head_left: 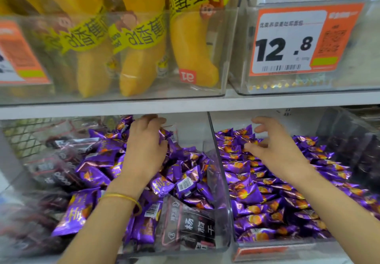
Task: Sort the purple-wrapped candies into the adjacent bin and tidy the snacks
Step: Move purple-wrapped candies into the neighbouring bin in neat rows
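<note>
While left hand (pixel 144 148) grips purple candies (pixel 167 135), right hand (pixel 275 148) hovers, fingers (pixel 260 120) spread — price tag (pixel 287 43) reads 12.8

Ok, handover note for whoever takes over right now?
Left hand grips purple candies at the back of the left bin.
Right hand open, fingers spread, above the right bin, which is already piled with purple candies.
To do: many purple candies lie mixed with dark packets in the left bin; move them across, then tidy.
</note>
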Demonstrator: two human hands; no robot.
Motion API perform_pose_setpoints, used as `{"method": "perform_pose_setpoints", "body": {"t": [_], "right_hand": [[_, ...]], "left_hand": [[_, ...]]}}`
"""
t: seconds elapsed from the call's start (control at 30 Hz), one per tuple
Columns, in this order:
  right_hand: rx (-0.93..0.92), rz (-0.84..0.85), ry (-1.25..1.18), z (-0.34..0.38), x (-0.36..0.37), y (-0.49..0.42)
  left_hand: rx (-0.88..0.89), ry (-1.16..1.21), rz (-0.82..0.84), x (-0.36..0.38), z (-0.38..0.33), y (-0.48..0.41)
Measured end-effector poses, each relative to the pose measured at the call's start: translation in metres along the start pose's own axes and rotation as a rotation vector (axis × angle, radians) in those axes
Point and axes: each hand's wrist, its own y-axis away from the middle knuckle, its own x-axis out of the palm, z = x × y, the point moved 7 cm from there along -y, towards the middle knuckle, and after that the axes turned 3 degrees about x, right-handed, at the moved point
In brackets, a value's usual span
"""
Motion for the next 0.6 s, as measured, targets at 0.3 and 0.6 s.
{"method": "perform_pose_setpoints", "body": {"t": [0.3,0.6], "right_hand": [[0.0,-0.057,-0.181,0.002,0.021,0.021],[-0.005,-0.044,-0.154,0.005,0.021,0.022]], "left_hand": [[0.126,-0.526,0.714,0.052,0.015,-0.019],[0.262,-0.568,0.82,0.069,0.003,-0.012]]}}
